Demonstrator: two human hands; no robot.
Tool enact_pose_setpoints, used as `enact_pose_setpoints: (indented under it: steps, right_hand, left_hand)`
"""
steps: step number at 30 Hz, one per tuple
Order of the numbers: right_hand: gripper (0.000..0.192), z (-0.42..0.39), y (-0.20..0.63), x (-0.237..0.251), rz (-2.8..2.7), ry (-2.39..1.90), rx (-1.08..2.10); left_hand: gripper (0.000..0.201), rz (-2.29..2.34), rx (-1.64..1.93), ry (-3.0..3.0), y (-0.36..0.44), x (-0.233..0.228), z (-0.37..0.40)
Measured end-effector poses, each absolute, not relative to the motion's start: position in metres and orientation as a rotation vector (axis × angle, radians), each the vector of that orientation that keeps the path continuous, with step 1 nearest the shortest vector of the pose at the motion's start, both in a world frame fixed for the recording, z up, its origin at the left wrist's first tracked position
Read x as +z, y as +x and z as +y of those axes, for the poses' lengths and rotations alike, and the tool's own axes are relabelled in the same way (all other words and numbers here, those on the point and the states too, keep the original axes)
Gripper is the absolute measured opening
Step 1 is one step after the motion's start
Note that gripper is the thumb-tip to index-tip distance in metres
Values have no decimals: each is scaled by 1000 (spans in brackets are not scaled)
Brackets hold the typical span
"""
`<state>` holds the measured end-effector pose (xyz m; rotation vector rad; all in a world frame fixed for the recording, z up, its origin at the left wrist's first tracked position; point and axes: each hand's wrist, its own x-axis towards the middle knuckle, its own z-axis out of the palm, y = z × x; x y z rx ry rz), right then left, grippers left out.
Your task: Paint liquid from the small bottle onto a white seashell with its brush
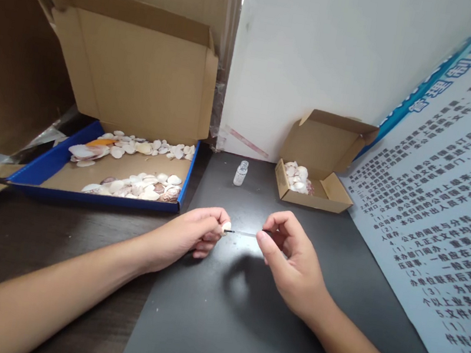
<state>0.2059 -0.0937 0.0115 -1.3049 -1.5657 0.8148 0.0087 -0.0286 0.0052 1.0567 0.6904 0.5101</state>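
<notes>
Pinched in the fingertips of my left hand (193,229) is a small pale shell (227,226). My right hand (291,260) is closed on a thin brush (245,234) with a clear stem and a dark tip. The brush lies level between both hands, its tip touching or very close to the shell. Its handle end is mostly hidden by my right fingers. Beyond my hands stands a small uncapped glass bottle (240,174) with a white label, upright on the dark grey mat (203,326).
A blue-sided cardboard box (188,178) at the left stands open, with rows of shells (140,185) inside. At the back right, a smaller open cardboard box (314,201) holds white shells (298,177). A printed sheet (447,222) leans along the right side; a white panel (326,54) rises behind.
</notes>
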Motion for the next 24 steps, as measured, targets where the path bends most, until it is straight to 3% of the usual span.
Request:
enact_pose_setpoints:
  steps: [24]
  right_hand:
    - [15, -93, 204, 11, -1579, -1367, 770]
  left_hand:
    - [5, 699, 511, 980, 8, 10, -29]
